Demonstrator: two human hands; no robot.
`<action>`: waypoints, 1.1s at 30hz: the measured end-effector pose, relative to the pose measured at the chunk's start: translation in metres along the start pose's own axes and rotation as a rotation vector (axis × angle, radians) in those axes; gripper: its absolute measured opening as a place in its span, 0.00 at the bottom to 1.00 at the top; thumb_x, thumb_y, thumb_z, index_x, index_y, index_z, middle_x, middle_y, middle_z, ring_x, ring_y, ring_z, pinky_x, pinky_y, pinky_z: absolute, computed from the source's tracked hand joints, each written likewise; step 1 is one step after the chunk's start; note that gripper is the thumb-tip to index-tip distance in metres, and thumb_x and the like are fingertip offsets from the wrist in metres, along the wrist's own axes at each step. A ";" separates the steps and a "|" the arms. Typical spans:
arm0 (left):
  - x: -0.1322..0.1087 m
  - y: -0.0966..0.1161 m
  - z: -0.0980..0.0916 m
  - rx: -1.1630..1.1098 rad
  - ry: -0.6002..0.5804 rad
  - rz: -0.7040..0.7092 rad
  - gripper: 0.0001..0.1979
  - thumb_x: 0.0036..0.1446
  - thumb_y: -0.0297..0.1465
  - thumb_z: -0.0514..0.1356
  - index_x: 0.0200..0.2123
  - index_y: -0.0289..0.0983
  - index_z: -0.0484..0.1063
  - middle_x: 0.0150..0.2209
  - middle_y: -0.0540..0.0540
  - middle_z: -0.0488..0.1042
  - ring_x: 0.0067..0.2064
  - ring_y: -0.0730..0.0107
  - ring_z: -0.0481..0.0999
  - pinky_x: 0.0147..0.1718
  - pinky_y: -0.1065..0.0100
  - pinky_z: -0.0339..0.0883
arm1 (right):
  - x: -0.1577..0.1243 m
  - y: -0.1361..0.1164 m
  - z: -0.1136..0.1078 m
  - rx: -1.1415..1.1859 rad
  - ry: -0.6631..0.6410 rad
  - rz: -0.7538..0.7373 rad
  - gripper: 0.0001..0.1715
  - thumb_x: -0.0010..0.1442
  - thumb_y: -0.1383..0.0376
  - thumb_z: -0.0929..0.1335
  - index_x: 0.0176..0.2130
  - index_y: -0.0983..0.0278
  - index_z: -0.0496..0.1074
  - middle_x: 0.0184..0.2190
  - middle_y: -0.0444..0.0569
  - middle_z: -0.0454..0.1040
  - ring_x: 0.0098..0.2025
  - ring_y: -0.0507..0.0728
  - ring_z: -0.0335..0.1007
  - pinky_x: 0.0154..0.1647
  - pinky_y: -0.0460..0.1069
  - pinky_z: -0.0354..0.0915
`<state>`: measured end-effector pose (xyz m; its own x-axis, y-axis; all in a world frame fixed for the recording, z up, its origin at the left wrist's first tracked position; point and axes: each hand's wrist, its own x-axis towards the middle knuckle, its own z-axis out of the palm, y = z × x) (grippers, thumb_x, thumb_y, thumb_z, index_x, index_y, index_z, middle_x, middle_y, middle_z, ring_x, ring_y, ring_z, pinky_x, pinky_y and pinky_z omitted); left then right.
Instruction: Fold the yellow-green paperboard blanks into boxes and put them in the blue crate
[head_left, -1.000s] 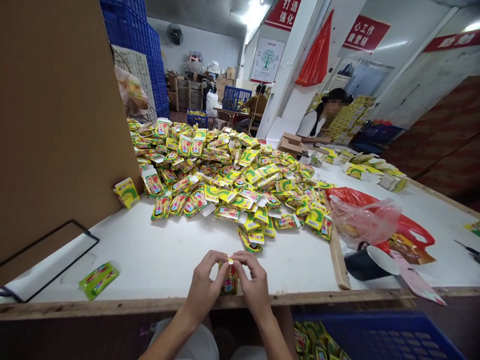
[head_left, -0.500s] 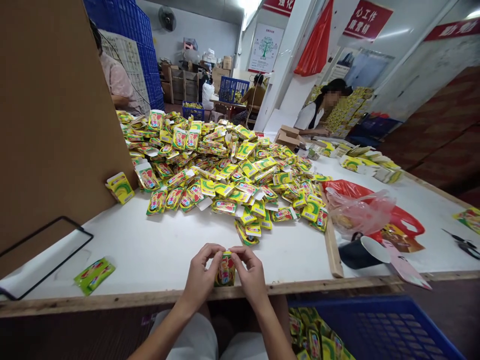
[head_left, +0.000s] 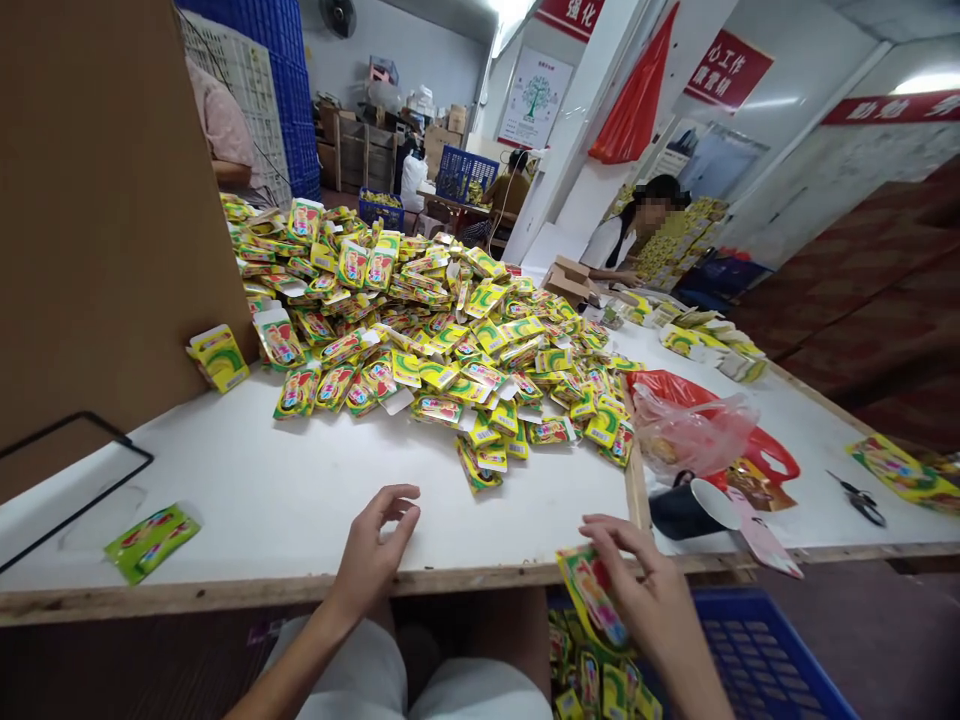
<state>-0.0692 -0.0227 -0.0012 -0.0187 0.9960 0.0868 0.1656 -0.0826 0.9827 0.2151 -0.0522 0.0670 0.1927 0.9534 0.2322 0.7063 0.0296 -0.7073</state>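
Observation:
My right hand [head_left: 651, 592] grips a small yellow-green printed box [head_left: 594, 594] at the table's front edge, above a blue crate [head_left: 750, 655] that holds several like boxes. My left hand [head_left: 373, 548] rests at the front edge of the white table [head_left: 300, 490], fingers curled loosely apart, holding nothing. A big heap of the same flat boxes [head_left: 435, 330] covers the middle of the table beyond both hands.
A tall brown cardboard sheet [head_left: 97, 220] stands at the left. One stray box [head_left: 150, 540] lies near the front left. A wooden strip [head_left: 636, 480], red plastic bags [head_left: 697, 430], a black cup [head_left: 686, 510] and scissors [head_left: 859, 497] are at the right. Other people work at the back.
Both hands held the box together at the table edge; now my right hand has carried it right and down over the blue crate, and my left hand has let go.

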 end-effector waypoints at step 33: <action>-0.004 0.008 0.002 0.026 -0.123 0.123 0.11 0.57 0.28 0.54 0.44 0.39 0.70 0.42 0.45 0.74 0.40 0.66 0.74 0.40 0.66 0.71 | -0.009 -0.039 0.136 0.649 -0.227 -0.079 0.11 0.59 0.63 0.66 0.43 0.62 0.72 0.38 0.50 0.77 0.41 0.58 0.73 0.43 0.52 0.68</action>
<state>-0.0661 -0.0273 0.0060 0.1239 0.9751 0.1837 0.1846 -0.2046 0.9613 0.0930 -0.0208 0.0015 -0.0399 0.9782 0.2038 0.1481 0.2075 -0.9670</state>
